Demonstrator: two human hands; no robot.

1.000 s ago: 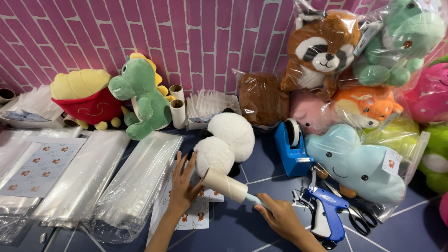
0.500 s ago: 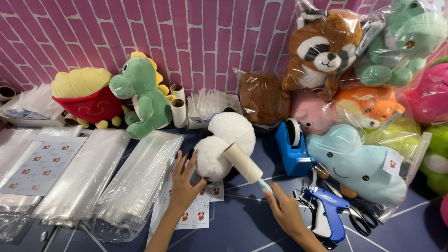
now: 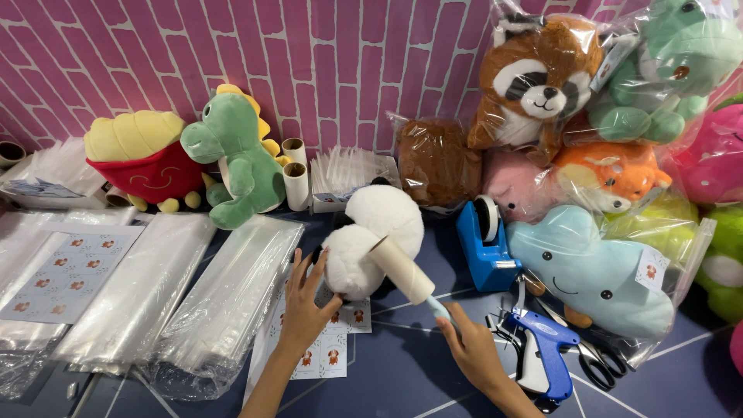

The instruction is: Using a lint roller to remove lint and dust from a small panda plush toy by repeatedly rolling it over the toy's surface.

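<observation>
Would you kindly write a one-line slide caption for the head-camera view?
Left hand steadies a white plush toy while the right hand runs a lint roller over it, beside a blue tape dispenser.

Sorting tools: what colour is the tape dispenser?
Blue, clearest in the head view: the tape dispenser beside the white plush.

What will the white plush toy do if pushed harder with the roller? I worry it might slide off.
The white plush toy looks soft and light, so it would likely squash, then shift. The left hand braces it, which should limit sliding. The lint roller, held by the right hand, rests against it.
</observation>
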